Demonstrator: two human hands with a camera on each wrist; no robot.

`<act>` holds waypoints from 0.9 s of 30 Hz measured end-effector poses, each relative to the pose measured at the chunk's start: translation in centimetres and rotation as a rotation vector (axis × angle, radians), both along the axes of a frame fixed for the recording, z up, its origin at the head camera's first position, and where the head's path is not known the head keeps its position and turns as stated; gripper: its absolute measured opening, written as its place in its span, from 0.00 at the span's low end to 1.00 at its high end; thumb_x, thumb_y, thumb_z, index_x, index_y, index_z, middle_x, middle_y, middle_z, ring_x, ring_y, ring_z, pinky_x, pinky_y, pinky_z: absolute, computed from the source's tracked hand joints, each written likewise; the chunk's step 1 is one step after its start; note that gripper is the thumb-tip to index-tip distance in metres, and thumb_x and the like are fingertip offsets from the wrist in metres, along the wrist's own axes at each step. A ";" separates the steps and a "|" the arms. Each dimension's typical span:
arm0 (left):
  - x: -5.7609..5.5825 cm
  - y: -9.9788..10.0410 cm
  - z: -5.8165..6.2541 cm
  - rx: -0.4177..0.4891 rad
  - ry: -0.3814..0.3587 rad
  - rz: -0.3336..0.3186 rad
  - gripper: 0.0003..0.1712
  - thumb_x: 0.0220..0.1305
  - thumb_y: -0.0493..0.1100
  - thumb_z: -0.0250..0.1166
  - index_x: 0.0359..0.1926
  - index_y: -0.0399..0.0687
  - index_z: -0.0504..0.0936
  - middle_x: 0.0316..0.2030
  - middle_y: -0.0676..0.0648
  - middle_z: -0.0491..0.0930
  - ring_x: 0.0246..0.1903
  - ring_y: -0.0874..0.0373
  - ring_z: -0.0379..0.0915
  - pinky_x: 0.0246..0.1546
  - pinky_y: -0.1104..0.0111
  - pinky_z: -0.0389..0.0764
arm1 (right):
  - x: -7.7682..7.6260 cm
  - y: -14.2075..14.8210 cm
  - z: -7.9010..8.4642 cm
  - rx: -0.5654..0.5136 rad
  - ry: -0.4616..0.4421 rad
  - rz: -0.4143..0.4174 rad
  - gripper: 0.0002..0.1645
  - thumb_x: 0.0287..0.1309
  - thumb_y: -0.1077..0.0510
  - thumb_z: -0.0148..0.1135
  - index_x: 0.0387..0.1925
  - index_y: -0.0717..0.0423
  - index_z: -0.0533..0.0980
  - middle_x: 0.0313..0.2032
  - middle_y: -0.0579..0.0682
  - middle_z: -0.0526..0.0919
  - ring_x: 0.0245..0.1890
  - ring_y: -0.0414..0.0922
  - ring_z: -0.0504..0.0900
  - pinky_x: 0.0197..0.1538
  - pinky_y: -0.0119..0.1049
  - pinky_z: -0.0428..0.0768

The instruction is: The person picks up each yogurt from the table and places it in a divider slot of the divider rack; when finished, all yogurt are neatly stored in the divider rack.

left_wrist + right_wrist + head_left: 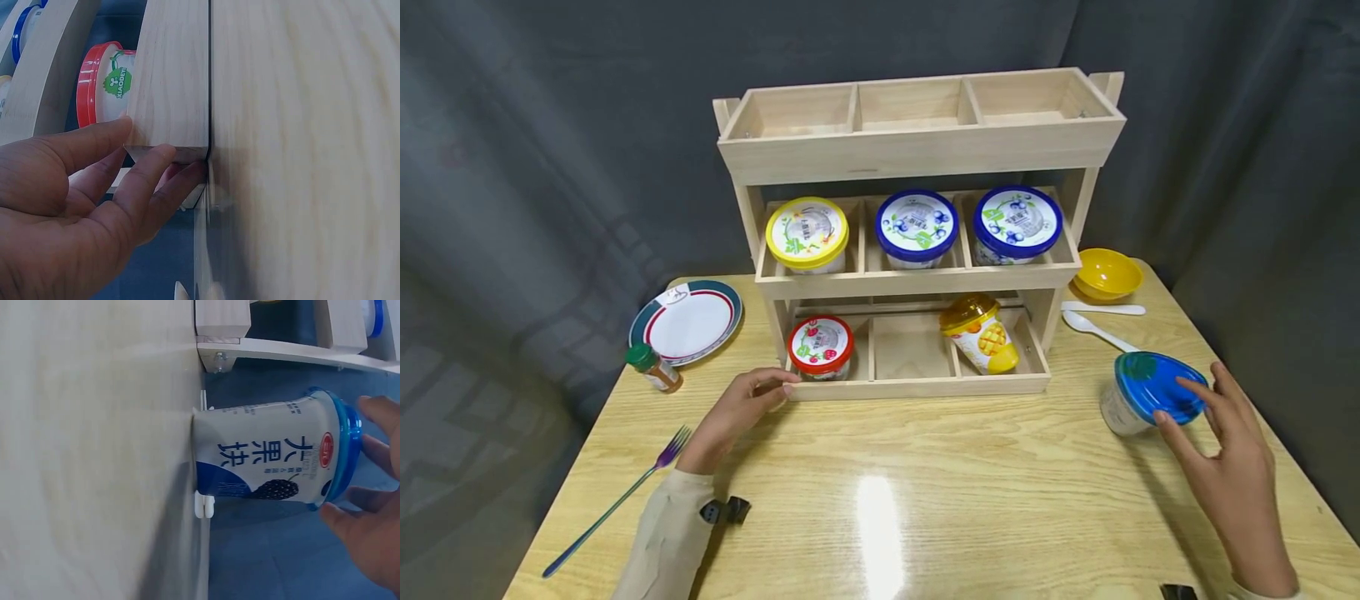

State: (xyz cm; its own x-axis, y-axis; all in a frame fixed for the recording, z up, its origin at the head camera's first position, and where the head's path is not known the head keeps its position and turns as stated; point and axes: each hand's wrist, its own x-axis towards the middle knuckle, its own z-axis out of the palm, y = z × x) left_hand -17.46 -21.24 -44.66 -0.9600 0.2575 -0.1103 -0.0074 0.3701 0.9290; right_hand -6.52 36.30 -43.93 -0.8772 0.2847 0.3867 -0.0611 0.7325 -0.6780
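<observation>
My left hand (737,414) holds the front left corner of a three-tier wooden shelf rack (917,387) at its lowest tray. In the left wrist view its fingertips (164,152) lie against the tray's end. Just behind that corner sits a red-lidded cup (821,346). At the right, a white cup with a clear blue lid (1157,387) stands upright on the table. My right hand (1232,450) is spread over this lid, thumb and fingers apart around its rim. The right wrist view shows dark berries (275,487) printed on the cup's side.
On the middle tier sit a yellow-lidded tub (807,233) and two blue-lidded tubs (917,223). A yellow cup (988,340) leans in the bottom right compartment. Left are a plate (692,321), a spice jar (655,369) and a fork (617,502); right, a yellow bowl (1107,275) and white spoon (1097,331).
</observation>
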 end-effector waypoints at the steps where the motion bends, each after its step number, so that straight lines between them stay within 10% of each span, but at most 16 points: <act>1: 0.0 0.0 0.0 0.002 0.003 -0.001 0.16 0.81 0.35 0.62 0.62 0.29 0.83 0.65 0.31 0.78 0.57 0.52 0.76 0.54 0.73 0.78 | 0.0 0.0 -0.1 -0.001 -0.004 -0.002 0.32 0.72 0.69 0.69 0.74 0.68 0.73 0.86 0.56 0.51 0.84 0.59 0.51 0.70 0.16 0.53; 16: 0.0 0.0 -0.1 0.006 0.007 0.009 0.16 0.81 0.36 0.63 0.62 0.29 0.83 0.65 0.31 0.79 0.57 0.52 0.77 0.53 0.73 0.78 | -0.8 0.4 -1.5 -0.155 -0.059 0.041 0.33 0.77 0.65 0.64 0.76 0.72 0.67 0.86 0.61 0.44 0.77 0.75 0.55 0.55 0.09 0.64; 27: 0.0 0.0 -0.1 0.029 -0.011 0.007 0.17 0.82 0.36 0.62 0.62 0.28 0.83 0.66 0.31 0.78 0.59 0.51 0.78 0.55 0.73 0.78 | -0.8 0.4 -1.7 -0.271 -0.047 0.009 0.27 0.75 0.71 0.63 0.72 0.66 0.73 0.86 0.54 0.52 0.81 0.61 0.61 0.55 0.12 0.70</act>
